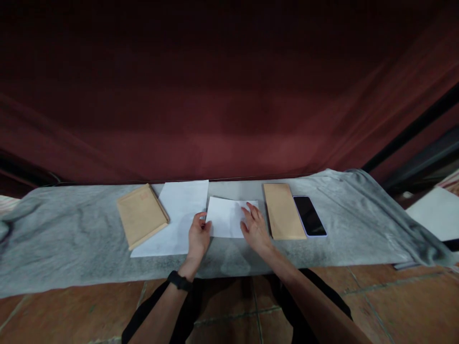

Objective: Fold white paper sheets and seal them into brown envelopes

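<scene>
A small folded white sheet [226, 216] lies on the grey cloth [71, 239] in front of me. My left hand [198, 236] pinches the sheet's left edge with thumb and fingers closed on it. My right hand [255, 227] lies flat on the sheet's right part, fingers stretched out. A larger white sheet [178, 217] lies just left of it, partly under a stack of brown envelopes [141, 215]. A single brown envelope [283, 210] lies right of my right hand.
A black phone [310, 216] lies face up beside the single brown envelope. A dark red curtain [229, 95] hangs behind the cloth. Terracotta floor tiles [376, 296] run below. Another white sheet [437, 212] shows at the far right.
</scene>
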### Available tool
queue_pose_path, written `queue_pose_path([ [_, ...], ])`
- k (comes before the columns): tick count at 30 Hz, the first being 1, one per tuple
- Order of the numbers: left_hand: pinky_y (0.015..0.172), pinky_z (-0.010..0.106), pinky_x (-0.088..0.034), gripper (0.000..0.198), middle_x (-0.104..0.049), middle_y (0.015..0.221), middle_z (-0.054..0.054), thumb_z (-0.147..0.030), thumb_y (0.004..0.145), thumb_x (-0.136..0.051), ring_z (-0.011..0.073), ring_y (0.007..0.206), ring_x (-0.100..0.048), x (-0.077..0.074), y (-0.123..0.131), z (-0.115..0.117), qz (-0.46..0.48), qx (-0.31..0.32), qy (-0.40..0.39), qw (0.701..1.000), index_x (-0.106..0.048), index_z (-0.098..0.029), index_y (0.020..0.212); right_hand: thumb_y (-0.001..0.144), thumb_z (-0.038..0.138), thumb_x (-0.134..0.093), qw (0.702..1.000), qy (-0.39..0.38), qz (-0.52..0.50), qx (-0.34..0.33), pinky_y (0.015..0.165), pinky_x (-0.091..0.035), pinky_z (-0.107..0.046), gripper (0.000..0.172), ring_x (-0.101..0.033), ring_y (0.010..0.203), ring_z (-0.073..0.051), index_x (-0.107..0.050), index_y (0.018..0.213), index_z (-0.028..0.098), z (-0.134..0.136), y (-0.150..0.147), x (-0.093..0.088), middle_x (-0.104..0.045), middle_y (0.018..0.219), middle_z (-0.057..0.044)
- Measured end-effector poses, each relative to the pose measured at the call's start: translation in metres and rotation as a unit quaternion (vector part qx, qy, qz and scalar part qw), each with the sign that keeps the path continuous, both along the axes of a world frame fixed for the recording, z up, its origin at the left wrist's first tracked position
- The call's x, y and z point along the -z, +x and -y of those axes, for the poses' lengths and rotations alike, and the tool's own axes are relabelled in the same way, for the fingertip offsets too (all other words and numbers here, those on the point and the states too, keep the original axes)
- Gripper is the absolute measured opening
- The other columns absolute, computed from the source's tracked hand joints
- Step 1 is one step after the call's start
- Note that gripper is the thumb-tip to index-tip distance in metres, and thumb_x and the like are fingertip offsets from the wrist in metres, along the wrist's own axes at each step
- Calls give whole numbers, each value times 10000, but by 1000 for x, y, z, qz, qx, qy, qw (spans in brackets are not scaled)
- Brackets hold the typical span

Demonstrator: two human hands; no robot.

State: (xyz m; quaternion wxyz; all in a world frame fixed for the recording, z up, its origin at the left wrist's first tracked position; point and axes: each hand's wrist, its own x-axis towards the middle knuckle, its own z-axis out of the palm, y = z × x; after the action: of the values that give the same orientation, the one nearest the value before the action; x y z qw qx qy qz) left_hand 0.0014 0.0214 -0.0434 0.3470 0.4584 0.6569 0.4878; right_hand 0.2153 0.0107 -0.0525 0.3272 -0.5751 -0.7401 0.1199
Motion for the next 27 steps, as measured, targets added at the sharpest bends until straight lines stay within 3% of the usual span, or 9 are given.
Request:
queue_pose_path([
  [5, 638, 243, -419, 320, -550, 722, -37, -236, 786, -616, 151, 648, -528, -5, 1, -3, 8, -23, 39, 999, -570, -213, 1102, 913, 163, -495, 1000, -3, -13, -1, 1171, -356, -522, 520, -383, 1419, -295, -511, 1432, 168, -4, -1, -4, -436, 1531, -152],
  [9, 641, 249, -430, 343, -552, 723, -39, -194, 763, -627, 151, 635, -537, 1, 7, -6, -4, -17, 0, 1000, -577, -208, 1102, 909, 164, -506, 1000, -4, -10, -4, 1172, -367, -522, 513, -383, 1421, -295, -522, 1422, 171, -3, -1, -2, -447, 1520, -149],
  [13, 644, 256, -426, 382, -572, 721, -37, -181, 788, -605, 162, 642, -561, 5, 9, -7, -75, 2, -10, 997, -572, -219, 1166, 923, 170, -487, 1000, 2, -17, -8, 1176, -384, -504, 498, -399, 1416, -276, -525, 1419, 192, -1, -1, 2, -472, 1498, -128],
  [22, 545, 258, -391, 446, -590, 676, -45, -137, 800, -570, 161, 497, -533, -7, 6, 3, -99, 41, -79, 991, -550, -214, 1238, 1004, 246, -424, 999, -39, 28, -17, 1215, -319, -482, 472, -350, 1475, -259, -498, 1453, 122, 0, -16, 14, -440, 1556, -159],
  [27, 753, 327, -470, 434, -661, 815, 51, -147, 828, -596, 258, 768, -659, -19, 9, 15, -192, 39, -84, 977, -593, -212, 1256, 1027, 321, -457, 992, -77, 102, -13, 1247, -199, -508, 533, -277, 1514, -288, -422, 1518, 116, 3, -23, 14, -337, 1616, -159],
])
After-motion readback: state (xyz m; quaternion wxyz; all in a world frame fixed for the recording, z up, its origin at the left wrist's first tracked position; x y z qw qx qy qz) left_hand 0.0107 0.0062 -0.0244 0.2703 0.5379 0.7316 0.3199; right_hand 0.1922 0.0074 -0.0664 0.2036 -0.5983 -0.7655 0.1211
